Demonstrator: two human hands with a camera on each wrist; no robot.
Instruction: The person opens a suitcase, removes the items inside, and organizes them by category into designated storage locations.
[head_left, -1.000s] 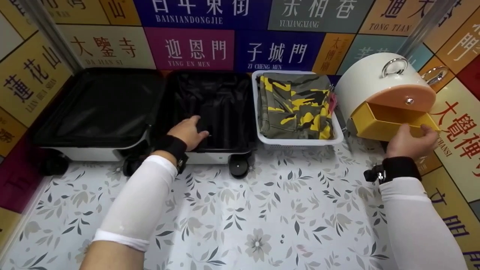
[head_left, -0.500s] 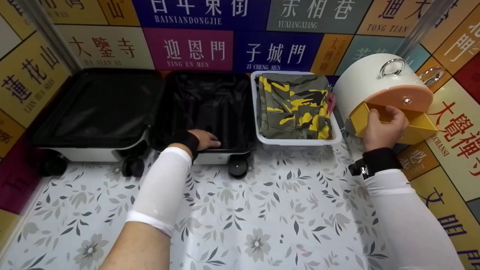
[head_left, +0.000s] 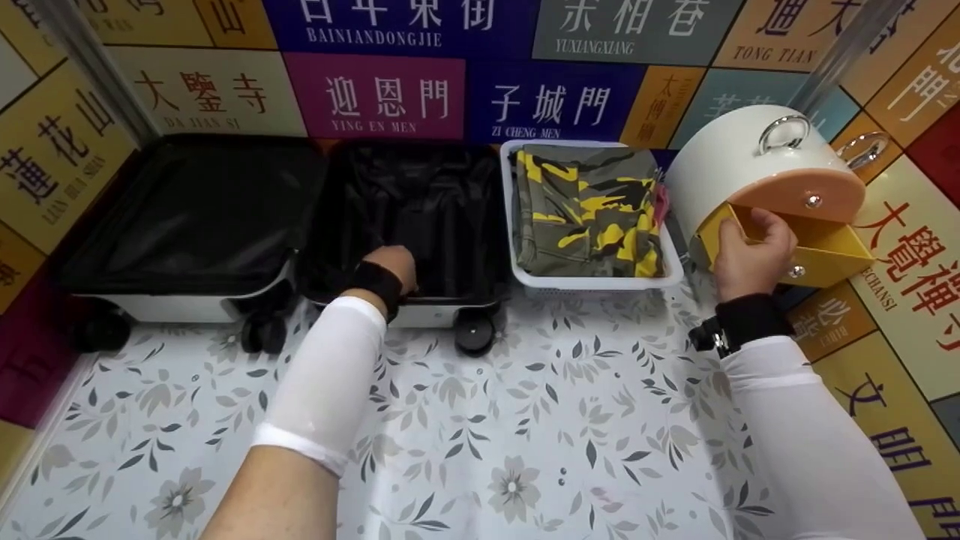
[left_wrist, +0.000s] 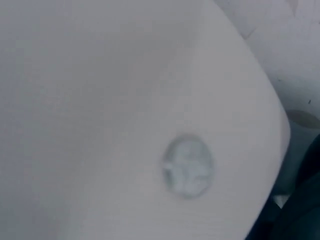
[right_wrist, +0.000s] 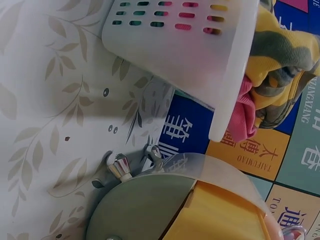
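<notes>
My left hand reaches over the front rim of the middle open suitcase, whose black lining shows; its fingers point down inside and are hidden. In the left wrist view a pale shell with a round disc fills most of the frame, blurred. My right hand is at the left end of the yellow drawer, thumb and fingers bent over its wall. That drawer is pulled out of a white round-topped storage box with an orange upper panel. In the right wrist view the drawer shows without the hand.
A black-lined suitcase half on wheels lies at the left. Between middle suitcase and storage box stands a white basket with folded camouflage clothing and some pink cloth. Patterned walls close in the floral surface.
My left hand has shifted right and dipped into the suitcase, its fingers going from visible to hidden. The right hand has moved left along the drawer, from its front to its left end.
</notes>
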